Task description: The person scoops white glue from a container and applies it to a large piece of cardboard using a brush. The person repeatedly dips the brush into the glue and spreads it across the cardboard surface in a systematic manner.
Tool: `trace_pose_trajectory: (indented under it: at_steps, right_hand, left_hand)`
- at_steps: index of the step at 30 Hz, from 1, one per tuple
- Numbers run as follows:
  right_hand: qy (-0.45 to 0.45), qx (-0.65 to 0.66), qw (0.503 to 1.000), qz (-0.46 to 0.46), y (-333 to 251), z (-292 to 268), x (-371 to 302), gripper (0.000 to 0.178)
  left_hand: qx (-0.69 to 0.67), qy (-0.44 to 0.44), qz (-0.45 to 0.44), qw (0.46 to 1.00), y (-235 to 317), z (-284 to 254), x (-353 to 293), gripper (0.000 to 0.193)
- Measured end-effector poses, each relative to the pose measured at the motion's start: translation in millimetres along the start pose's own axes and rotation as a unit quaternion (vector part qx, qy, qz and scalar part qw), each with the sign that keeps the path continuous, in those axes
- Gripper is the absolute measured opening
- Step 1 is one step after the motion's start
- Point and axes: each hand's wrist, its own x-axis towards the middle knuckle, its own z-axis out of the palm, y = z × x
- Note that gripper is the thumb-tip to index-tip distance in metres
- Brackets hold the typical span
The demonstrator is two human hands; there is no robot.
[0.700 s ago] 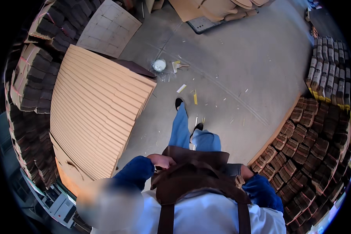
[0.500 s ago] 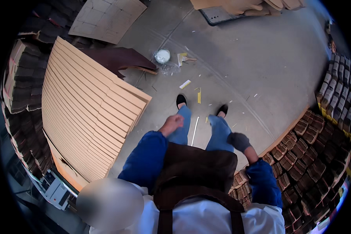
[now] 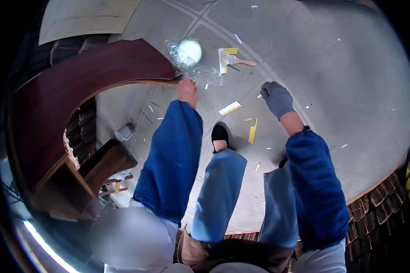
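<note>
My bare left hand (image 3: 187,92) reaches to the tip of a dark red curved wooden panel (image 3: 91,68). Its fingers are blurred, and whether they touch the panel is unclear. Just beyond it stands a round tub of white material (image 3: 189,53), wrapped in crumpled clear plastic film (image 3: 207,76). My right hand (image 3: 277,99), in a grey glove, hangs over the floor with its fingers curled in and nothing seen in them. The nearest tool to it is a paintbrush (image 3: 241,61) with a wooden handle, lying on a yellow-and-white piece of card (image 3: 222,68).
Yellow and white scraps (image 3: 230,108) litter the grey concrete floor (image 3: 351,86). A white mug (image 3: 124,132) lies near a small wooden stool (image 3: 116,186) at the left. Stacked dark bundles (image 3: 378,204) line the right, and a pale board (image 3: 86,18) leans at the far left.
Both hands have moved forward, the left toward the panel's tip and the right out over the floor. The view has shifted; the stack of tan sheets at left is out of sight.
</note>
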Motion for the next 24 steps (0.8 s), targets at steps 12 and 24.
trace_pose_trajectory:
  at_steps: [12,24]
  right_hand:
    - [0.108,-0.238,0.96,-0.099,2,90,156,0.018]
    - [0.057,0.279,0.958,0.033,8,44,97,0.026]
  left_hand:
    - [-0.136,-0.142,0.072,0.978,6,3,94,0.038]
    - [0.0,-0.02,0.188,0.982,-76,30,-10,0.029]
